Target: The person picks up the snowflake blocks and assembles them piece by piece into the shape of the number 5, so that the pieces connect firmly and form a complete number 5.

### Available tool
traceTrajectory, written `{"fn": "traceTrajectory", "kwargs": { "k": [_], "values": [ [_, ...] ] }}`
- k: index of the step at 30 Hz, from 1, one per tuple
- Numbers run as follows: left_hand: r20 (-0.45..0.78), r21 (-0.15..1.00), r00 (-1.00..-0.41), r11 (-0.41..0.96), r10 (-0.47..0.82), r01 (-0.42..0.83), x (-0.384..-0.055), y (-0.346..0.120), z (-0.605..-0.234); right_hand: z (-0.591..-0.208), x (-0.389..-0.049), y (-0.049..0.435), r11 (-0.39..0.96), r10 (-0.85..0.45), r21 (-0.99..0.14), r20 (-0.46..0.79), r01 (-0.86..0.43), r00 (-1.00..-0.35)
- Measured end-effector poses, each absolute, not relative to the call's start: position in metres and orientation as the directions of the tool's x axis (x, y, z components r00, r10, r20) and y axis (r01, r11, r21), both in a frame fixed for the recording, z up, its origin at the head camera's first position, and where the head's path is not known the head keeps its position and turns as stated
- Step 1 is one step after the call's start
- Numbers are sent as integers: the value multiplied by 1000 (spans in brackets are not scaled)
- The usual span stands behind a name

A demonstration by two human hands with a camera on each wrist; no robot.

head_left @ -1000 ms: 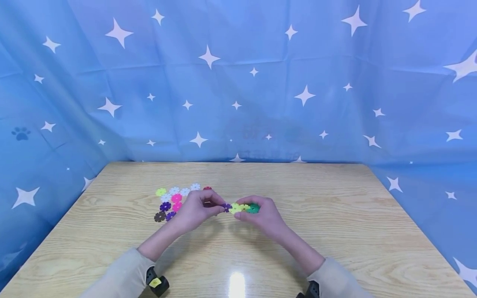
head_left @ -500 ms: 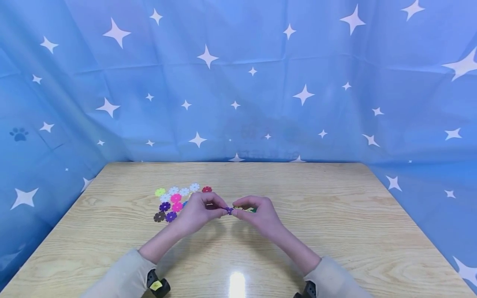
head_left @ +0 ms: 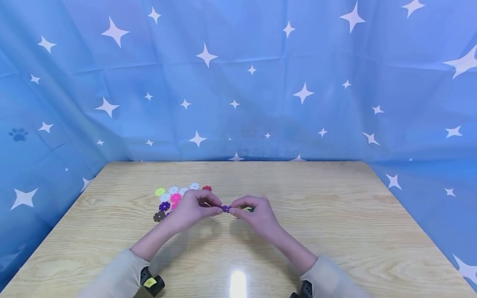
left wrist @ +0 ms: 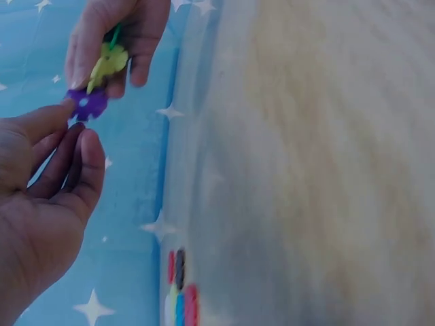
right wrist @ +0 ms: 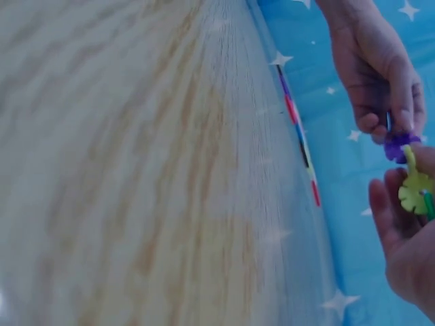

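Brought the purple piece (head_left: 225,209) slightly nearer the loose flower pieces (head_left: 175,198) than half a second ago. Pinching it just right of them above the tabletop (head_left: 316,198) with left hand (head_left: 192,209); gripping the touching yellow-and-green chain (right wrist: 413,195) with right hand (head_left: 258,212).

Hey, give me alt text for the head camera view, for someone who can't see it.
A person's left hand and right hand hold a small purple flower-shaped piece between their fingertips over a wooden table. More colourful loose pieces lie toward the left, and a blue star-patterned cloth hangs behind.
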State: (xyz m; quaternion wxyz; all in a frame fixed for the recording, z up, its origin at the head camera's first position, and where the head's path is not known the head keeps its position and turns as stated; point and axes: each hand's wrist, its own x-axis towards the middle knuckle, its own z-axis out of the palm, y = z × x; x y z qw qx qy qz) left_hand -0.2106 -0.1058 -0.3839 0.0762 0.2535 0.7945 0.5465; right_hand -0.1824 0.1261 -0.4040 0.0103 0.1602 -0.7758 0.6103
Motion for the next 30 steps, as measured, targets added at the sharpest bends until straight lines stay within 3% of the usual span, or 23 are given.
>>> {"fn": "traceTrajectory", "kwargs": {
  "k": [7, 22, 30],
  "values": [
    [120, 857, -875, 397, 468, 329, -218, -136, -382, -405, -180, 127, 229, -193, -951, 163, -206, -968],
    [36, 668, -808, 587, 588, 458, -237, -183, -389, -405, -182, 129, 218, -221, -949, 179, -227, -959],
    [2, 688, -834, 605, 551, 401, -238, -183, -397, -405, -181, 123, 228, -232, -949, 163, -216, -959]
  ]
}}
